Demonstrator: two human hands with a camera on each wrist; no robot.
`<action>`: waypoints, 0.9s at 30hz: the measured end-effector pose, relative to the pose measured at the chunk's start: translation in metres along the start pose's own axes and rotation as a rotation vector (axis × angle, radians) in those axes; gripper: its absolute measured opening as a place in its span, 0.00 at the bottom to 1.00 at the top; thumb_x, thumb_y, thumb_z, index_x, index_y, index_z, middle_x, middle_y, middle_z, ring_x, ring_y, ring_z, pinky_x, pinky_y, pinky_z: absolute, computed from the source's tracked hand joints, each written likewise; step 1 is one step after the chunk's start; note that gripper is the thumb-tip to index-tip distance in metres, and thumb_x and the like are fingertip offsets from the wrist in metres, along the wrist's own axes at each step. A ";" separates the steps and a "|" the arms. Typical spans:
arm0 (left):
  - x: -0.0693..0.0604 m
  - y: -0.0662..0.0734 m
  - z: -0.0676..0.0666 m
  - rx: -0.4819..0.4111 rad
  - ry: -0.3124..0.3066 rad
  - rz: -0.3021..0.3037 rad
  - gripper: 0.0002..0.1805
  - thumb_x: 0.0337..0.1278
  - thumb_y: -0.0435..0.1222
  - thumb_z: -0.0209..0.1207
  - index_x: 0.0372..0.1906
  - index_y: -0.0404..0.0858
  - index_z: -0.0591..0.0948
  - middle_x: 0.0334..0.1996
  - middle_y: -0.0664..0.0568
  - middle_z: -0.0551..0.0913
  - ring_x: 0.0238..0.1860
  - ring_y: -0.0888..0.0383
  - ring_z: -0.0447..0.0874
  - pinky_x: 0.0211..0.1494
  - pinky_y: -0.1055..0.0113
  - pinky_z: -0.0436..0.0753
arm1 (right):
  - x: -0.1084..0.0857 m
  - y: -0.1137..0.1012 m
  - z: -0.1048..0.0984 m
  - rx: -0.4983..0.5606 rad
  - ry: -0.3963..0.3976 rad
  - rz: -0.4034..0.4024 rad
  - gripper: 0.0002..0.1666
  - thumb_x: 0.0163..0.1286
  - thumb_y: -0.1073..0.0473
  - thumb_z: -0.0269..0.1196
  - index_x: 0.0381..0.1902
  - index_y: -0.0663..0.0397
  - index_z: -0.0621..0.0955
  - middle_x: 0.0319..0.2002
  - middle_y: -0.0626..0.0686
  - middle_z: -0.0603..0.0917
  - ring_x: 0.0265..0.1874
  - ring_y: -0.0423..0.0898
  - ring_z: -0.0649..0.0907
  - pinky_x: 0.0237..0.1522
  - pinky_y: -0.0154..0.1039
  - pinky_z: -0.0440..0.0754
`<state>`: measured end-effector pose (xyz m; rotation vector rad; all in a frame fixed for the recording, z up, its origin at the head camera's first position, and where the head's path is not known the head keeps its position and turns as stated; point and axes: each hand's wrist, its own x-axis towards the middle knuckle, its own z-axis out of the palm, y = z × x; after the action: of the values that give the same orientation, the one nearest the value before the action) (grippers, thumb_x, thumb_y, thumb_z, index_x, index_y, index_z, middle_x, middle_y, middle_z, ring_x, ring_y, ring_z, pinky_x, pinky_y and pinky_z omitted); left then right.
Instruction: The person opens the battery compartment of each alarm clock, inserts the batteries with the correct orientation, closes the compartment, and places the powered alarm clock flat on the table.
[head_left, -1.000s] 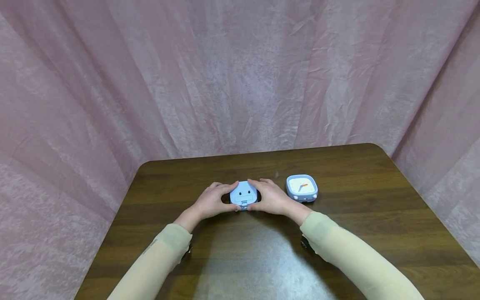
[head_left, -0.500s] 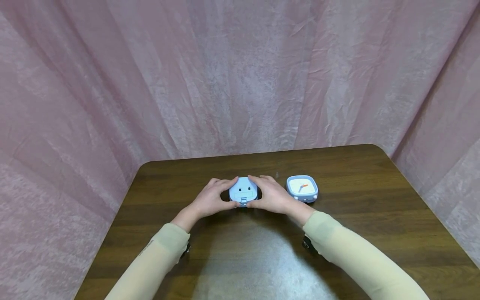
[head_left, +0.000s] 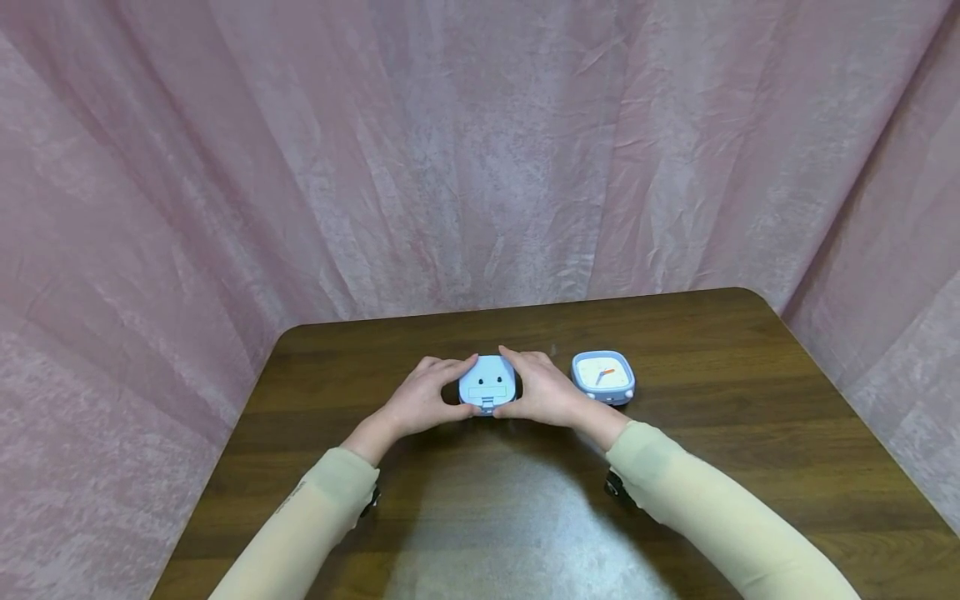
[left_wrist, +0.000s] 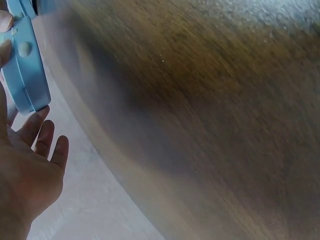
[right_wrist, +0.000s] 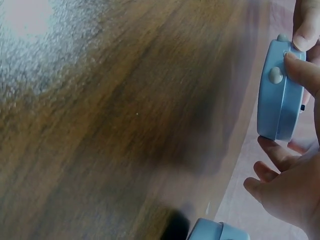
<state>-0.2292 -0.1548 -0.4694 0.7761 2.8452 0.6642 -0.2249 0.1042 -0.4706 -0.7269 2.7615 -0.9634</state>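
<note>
Both hands hold a light blue alarm clock (head_left: pixel 487 385) whose back faces up in the head view, with two small black knobs and a battery cover. My left hand (head_left: pixel 426 398) grips its left side between thumb and finger. On the opposite side my right hand (head_left: pixel 546 393) grips it the same way. In the left wrist view the edge of the clock (left_wrist: pixel 27 70) shows a pale round foot, and it rests against my left fingers (left_wrist: pixel 37 131). The right wrist view shows the clock (right_wrist: pixel 271 100) held above the table. Its dial is hidden.
A second blue clock (head_left: pixel 603 375) lies dial up to the right of my right hand; part of this clock (right_wrist: pixel 220 231) shows in the right wrist view. The brown wooden table (head_left: pixel 720 433) ends at a pink curtain (head_left: pixel 480 167) behind it.
Both hands and the held clock have moved slightly away, toward the back of the table, and the clock's back has tilted a little. The second clock has stayed put.
</note>
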 end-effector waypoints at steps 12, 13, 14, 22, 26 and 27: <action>0.000 0.000 0.002 -0.037 -0.008 0.008 0.49 0.55 0.65 0.67 0.80 0.60 0.62 0.72 0.59 0.71 0.66 0.55 0.64 0.65 0.50 0.72 | 0.003 0.003 -0.001 0.039 -0.032 0.035 0.61 0.53 0.39 0.79 0.78 0.53 0.65 0.67 0.56 0.74 0.67 0.55 0.66 0.64 0.54 0.69; 0.000 -0.001 0.002 -0.039 -0.009 0.009 0.49 0.55 0.65 0.67 0.80 0.60 0.62 0.72 0.59 0.71 0.67 0.55 0.64 0.65 0.49 0.72 | 0.003 0.003 -0.001 0.048 -0.032 0.042 0.61 0.52 0.39 0.79 0.78 0.53 0.65 0.67 0.56 0.74 0.67 0.54 0.66 0.64 0.54 0.69; 0.000 -0.001 0.002 -0.038 -0.010 0.009 0.49 0.55 0.65 0.67 0.80 0.60 0.62 0.72 0.60 0.71 0.67 0.55 0.64 0.66 0.49 0.71 | 0.003 0.003 -0.001 0.057 -0.030 0.047 0.60 0.52 0.40 0.80 0.77 0.52 0.65 0.66 0.55 0.75 0.66 0.54 0.67 0.63 0.54 0.70; -0.001 0.000 0.000 -0.084 -0.019 -0.010 0.52 0.53 0.66 0.67 0.81 0.60 0.58 0.75 0.58 0.67 0.71 0.53 0.61 0.69 0.46 0.68 | 0.002 0.004 -0.001 0.117 -0.017 0.069 0.59 0.51 0.41 0.81 0.76 0.50 0.67 0.64 0.52 0.75 0.64 0.53 0.68 0.62 0.54 0.70; -0.005 0.000 -0.001 -0.156 -0.002 -0.035 0.57 0.49 0.67 0.69 0.82 0.60 0.55 0.77 0.58 0.63 0.74 0.53 0.58 0.70 0.44 0.67 | 0.001 0.004 0.000 0.153 -0.004 0.084 0.58 0.51 0.42 0.81 0.75 0.47 0.67 0.63 0.52 0.75 0.63 0.52 0.69 0.62 0.53 0.69; -0.005 -0.001 -0.001 -0.169 0.001 -0.043 0.58 0.48 0.67 0.69 0.82 0.61 0.54 0.77 0.58 0.63 0.74 0.54 0.57 0.70 0.43 0.66 | 0.001 0.004 0.001 0.163 -0.002 0.089 0.57 0.51 0.42 0.81 0.75 0.47 0.68 0.63 0.52 0.75 0.62 0.52 0.69 0.62 0.53 0.70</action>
<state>-0.2254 -0.1591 -0.4686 0.6866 2.7523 0.8842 -0.2269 0.1065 -0.4737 -0.5747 2.6493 -1.1507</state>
